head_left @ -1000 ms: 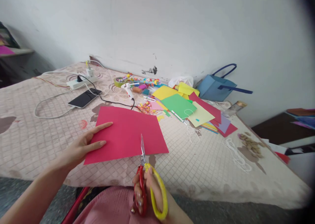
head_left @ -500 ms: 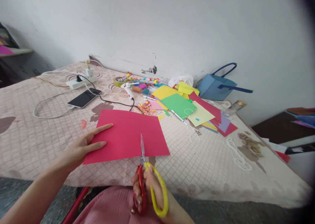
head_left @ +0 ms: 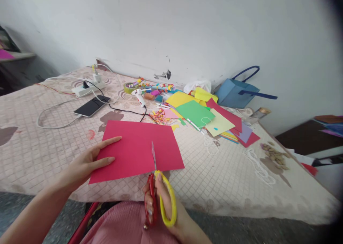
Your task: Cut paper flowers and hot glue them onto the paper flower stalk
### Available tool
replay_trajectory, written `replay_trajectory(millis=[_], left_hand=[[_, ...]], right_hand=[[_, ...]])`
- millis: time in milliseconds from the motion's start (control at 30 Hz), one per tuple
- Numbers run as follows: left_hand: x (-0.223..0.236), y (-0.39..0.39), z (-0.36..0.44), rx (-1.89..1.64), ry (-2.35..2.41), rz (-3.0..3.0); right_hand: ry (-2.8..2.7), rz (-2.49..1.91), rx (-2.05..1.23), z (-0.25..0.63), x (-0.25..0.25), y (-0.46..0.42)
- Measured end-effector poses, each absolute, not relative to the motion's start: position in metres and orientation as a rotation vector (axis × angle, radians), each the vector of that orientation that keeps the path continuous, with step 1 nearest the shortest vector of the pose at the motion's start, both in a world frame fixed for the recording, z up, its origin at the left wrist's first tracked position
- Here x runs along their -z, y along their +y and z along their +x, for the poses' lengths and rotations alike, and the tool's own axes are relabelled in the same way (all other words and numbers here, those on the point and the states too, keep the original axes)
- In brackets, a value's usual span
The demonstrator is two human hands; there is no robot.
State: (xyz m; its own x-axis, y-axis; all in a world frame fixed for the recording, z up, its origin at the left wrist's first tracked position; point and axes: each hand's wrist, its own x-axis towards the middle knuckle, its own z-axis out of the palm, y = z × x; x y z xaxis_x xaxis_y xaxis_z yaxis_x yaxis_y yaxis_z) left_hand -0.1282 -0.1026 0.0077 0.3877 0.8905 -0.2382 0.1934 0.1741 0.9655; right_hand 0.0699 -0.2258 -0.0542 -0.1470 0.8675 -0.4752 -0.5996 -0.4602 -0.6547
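A sheet of red paper (head_left: pixel 139 147) lies in front of me near the table's front edge. My left hand (head_left: pixel 93 156) grips its left side, with thumb and forefinger stretched over the top; the other fingers are hidden, apparently beneath the sheet. In my right hand (head_left: pixel 160 197) is a pair of scissors (head_left: pixel 153 154) with one red and one yellow handle. One blade shows on top of the paper, reaching in from its front edge and pointing away from me. The other blade is hidden, and the handles stand somewhat apart.
Behind the paper lie a white glue gun (head_left: pixel 138 96), coloured paper sheets (head_left: pixel 197 113) and small craft bits. A tablet (head_left: pixel 92 106) and a power strip (head_left: pixel 88 88) with cables are at left. White cord (head_left: pixel 259 167), pistachio-like shells (head_left: pixel 276 156) and a blue bag (head_left: pixel 235 92) lie right.
The scissors have moved forward and slightly left, further over the red paper, and their handles are closer together. My left hand and the sheet's left side have shifted slightly left.
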Motion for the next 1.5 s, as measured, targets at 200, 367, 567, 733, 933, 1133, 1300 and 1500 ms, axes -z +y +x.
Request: replay_trajectory(millis=[200, 367, 567, 733, 933, 1133, 1300, 1500], left_hand=[[-0.008, -0.103, -0.129, -0.679, 1.089, 1.342], [-0.009, -0.102, -0.128, -0.666, 1.095, 1.329], [-0.009, -0.103, -0.129, -0.672, 1.098, 1.349], [-0.011, -0.103, -0.13, -0.665, 1.103, 1.341], [-0.015, -0.104, -0.129, -0.701, 1.122, 1.296], [-0.019, -0.11, -0.122, -0.748, 1.148, 1.138], [-0.018, -0.109, -0.124, -0.723, 1.136, 1.147], [-0.015, -0.107, -0.13, -0.676, 1.125, 1.285]], right_hand=[[-0.364, -1.047, -1.799, 0.068, 0.044, -0.225], [-0.42, -1.035, -1.801, 0.069, 0.04, -0.232], [-0.392, -1.036, -1.835, 0.069, 0.044, -0.231], [-0.364, -0.965, -1.887, 0.073, 0.049, -0.226], [-0.415, -0.969, -1.885, 0.076, 0.048, -0.225], [-0.452, -0.969, -1.859, 0.077, 0.05, -0.225], [-0.445, -0.951, -1.858, 0.079, 0.044, -0.226], [-0.49, -0.901, -1.866, 0.08, 0.044, -0.228]])
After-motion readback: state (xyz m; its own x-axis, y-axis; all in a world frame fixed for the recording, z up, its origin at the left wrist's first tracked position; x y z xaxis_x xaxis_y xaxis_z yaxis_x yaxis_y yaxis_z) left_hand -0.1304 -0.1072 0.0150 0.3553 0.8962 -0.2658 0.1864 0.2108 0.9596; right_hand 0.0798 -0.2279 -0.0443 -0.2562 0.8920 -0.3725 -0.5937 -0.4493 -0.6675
